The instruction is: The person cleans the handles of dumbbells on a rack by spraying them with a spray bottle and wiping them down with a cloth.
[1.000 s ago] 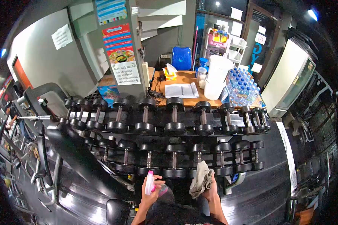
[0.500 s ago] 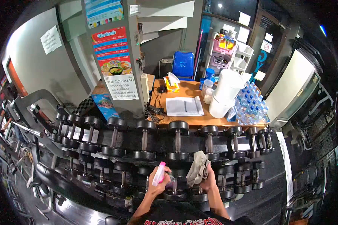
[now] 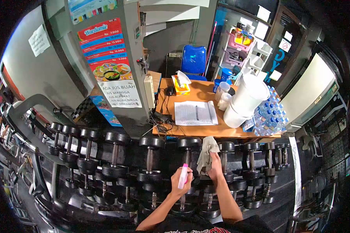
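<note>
Cloth [image 3: 207, 153] and spray bottle [image 3: 182, 177] are in hand: your left hand [image 3: 175, 180] curls closed around the bottle, your right hand [image 3: 216, 169] grips the bunched fabric by the upper dumbbells [image 3: 189, 143]. Contact is unclear, and you cannot tell which dumbbells are done or left.

On the wooden worktop [image 3: 203, 93], a pen [image 3: 196, 113] is lying across white papers [image 3: 186, 113], and white tubs [image 3: 249, 91] are standing beside bottled water [image 3: 269, 117]. Behind, a blue chair [image 3: 193, 59] is facing the room, while a red-and-blue menu [image 3: 105, 47] is hanging on the grey pillar [image 3: 136, 122].
</note>
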`<action>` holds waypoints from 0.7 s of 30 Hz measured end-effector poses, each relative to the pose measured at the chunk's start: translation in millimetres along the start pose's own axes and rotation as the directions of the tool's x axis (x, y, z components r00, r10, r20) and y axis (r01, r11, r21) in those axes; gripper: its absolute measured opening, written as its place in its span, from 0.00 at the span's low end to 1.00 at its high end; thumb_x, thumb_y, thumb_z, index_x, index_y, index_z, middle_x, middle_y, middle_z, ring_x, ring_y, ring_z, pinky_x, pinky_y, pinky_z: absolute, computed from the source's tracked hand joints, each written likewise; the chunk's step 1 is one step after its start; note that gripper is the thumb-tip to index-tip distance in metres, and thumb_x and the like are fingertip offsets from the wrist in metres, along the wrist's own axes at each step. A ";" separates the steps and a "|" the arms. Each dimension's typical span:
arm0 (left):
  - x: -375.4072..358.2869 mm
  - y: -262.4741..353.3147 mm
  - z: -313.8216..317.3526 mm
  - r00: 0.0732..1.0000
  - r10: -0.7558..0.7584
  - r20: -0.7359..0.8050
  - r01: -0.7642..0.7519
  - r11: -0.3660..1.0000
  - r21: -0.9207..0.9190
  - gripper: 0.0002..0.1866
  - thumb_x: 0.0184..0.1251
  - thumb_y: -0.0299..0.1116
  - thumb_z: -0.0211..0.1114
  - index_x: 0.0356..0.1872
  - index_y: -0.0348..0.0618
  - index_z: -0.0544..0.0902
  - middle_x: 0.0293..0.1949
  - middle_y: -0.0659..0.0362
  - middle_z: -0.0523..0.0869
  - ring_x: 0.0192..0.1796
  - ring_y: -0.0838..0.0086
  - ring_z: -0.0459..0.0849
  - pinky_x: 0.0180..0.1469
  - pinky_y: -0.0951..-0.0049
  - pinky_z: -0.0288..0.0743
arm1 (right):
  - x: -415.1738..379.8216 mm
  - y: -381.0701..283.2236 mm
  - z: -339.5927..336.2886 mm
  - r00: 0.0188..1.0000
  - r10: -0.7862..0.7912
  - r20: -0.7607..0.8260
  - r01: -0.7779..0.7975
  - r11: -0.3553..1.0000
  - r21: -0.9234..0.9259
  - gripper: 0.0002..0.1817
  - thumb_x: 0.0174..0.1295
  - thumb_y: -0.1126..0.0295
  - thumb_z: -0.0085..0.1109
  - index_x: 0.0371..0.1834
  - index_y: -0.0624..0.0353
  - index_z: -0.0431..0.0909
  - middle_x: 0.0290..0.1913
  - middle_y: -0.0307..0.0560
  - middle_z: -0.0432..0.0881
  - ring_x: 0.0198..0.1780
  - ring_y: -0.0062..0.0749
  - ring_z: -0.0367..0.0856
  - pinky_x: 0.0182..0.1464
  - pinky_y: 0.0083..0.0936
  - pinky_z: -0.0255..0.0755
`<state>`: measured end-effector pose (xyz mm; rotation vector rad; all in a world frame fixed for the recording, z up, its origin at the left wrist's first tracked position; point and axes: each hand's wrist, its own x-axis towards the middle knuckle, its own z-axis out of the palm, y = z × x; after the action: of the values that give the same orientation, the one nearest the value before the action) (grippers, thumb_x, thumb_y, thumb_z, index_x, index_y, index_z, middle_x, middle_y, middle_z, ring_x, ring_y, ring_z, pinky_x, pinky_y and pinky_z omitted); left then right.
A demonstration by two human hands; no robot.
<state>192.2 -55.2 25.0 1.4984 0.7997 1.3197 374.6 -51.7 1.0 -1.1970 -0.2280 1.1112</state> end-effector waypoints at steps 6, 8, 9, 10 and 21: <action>0.9 -2.0 0.1 0.999 -0.003 0.043 0.000 0.998 0.064 0.07 0.60 0.18 0.62 0.38 0.38 0.78 0.28 0.58 0.82 0.26 0.77 0.83 0.29 0.78 0.75 | 52.2 7.1 34.6 0.558 -0.715 0.421 0.621 0.023 -0.783 0.14 0.53 0.76 0.60 0.45 0.59 0.80 0.52 0.56 0.77 0.50 0.53 0.75 0.51 0.39 0.71; 2.2 -6.3 -1.7 0.990 0.121 0.077 -0.132 0.977 0.168 0.05 0.60 0.21 0.62 0.36 0.39 0.75 0.31 0.56 0.84 0.23 0.76 0.82 0.26 0.76 0.76 | 58.7 -2.5 64.3 0.391 -0.513 0.764 0.727 -0.338 -0.598 0.11 0.53 0.73 0.59 0.41 0.55 0.83 0.49 0.50 0.77 0.55 0.46 0.73 0.56 0.42 0.68; 1.9 -7.9 -1.9 0.991 0.111 0.075 -0.123 0.978 0.171 0.05 0.60 0.21 0.62 0.36 0.39 0.75 0.31 0.56 0.84 0.23 0.76 0.82 0.26 0.76 0.76 | 62.9 1.6 78.4 0.361 -0.361 0.860 0.751 -0.434 -0.498 0.10 0.54 0.71 0.58 0.39 0.54 0.83 0.48 0.49 0.77 0.57 0.44 0.72 0.58 0.42 0.66; 1.1 -8.5 -1.5 0.986 0.142 0.088 -0.156 0.971 0.181 0.06 0.59 0.21 0.63 0.35 0.39 0.75 0.32 0.55 0.85 0.23 0.75 0.82 0.26 0.76 0.76 | 67.9 8.8 86.1 0.367 -0.356 0.860 0.753 -0.429 -0.499 0.10 0.54 0.71 0.58 0.39 0.54 0.83 0.48 0.49 0.77 0.57 0.44 0.72 0.58 0.42 0.66; -10.6 -27.6 -2.9 0.976 0.143 0.164 -0.165 0.978 0.130 0.12 0.53 0.22 0.66 0.40 0.39 0.78 0.35 0.54 0.86 0.28 0.70 0.86 0.31 0.74 0.78 | 105.6 80.3 148.0 0.573 0.524 0.630 0.597 -0.794 0.118 0.17 0.58 0.64 0.57 0.49 0.55 0.84 0.52 0.49 0.79 0.55 0.49 0.71 0.64 0.51 0.57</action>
<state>190.4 -54.9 -4.6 1.7841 0.7016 1.2618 282.6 118.3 -45.4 1.1643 2.2223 0.3259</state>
